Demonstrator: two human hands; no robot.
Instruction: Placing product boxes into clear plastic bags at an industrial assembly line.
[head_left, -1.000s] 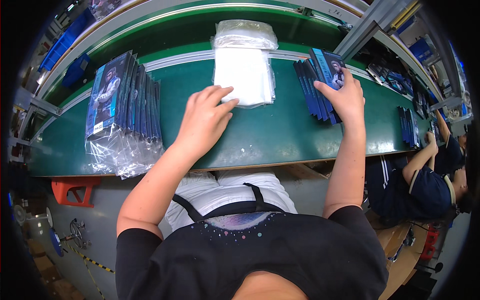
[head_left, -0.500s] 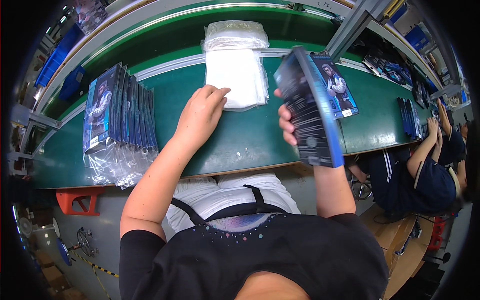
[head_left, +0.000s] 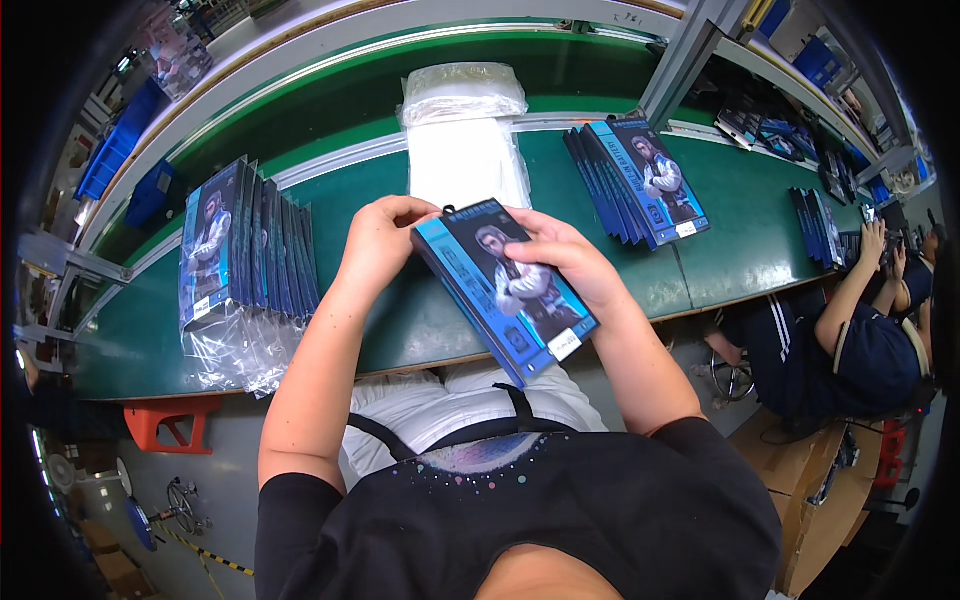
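My right hand (head_left: pixel 572 258) grips a slim, dark blue retail box (head_left: pixel 505 285) with a picture of a figure in a white jacket on its front. The thumb lies across the face and the other fingers are behind it. The box is tilted, its upper end pointing left and away. My left hand (head_left: pixel 382 240) has its fingers bent together at the box's upper left corner, beside the near edge of a stack of clear plastic bags (head_left: pixel 468 160). Whatever is pinched there is hidden.
On the green table (head_left: pixel 370 325), a row of bagged boxes (head_left: pixel 208 240) stands at left. More boxes (head_left: pixel 655 185) lean together at right. Farther right, a co-worker's hands (head_left: pixel 880 245) are near another group of boxes (head_left: pixel 815 230). A metal post (head_left: pixel 680 75) rises behind.
My right hand has brought the box left and turned its picture side up, in front of the bags. My left hand has moved slightly nearer, its fingertips now meeting the box's corner.
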